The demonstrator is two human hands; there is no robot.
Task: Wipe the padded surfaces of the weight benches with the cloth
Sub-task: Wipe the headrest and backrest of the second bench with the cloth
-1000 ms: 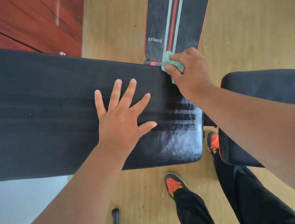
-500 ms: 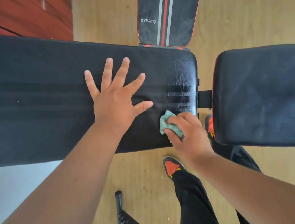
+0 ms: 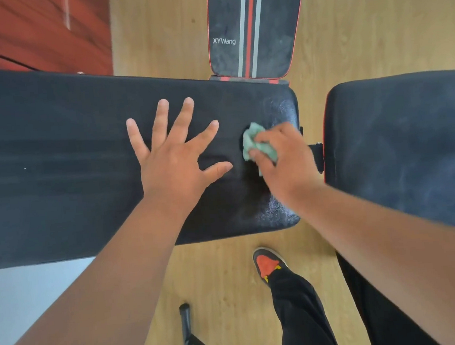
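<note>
Cloth (image 3: 257,145) bunched in right hand (image 3: 283,159) scrubs bench pad (image 3: 56,173); left hand (image 3: 173,163) lies flat, fingers spread, apparently bracing.

the right hand (image 3: 282,156) covers much of the cloth (image 3: 252,140); the long pad (image 3: 54,160) runs off the left edge.

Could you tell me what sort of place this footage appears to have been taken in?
Probably a gym or home workout room: a long padded bench being wiped with a green cloth, a second black pad beside it, and a striped pad marked XYWang, all on a wooden floor.
</note>
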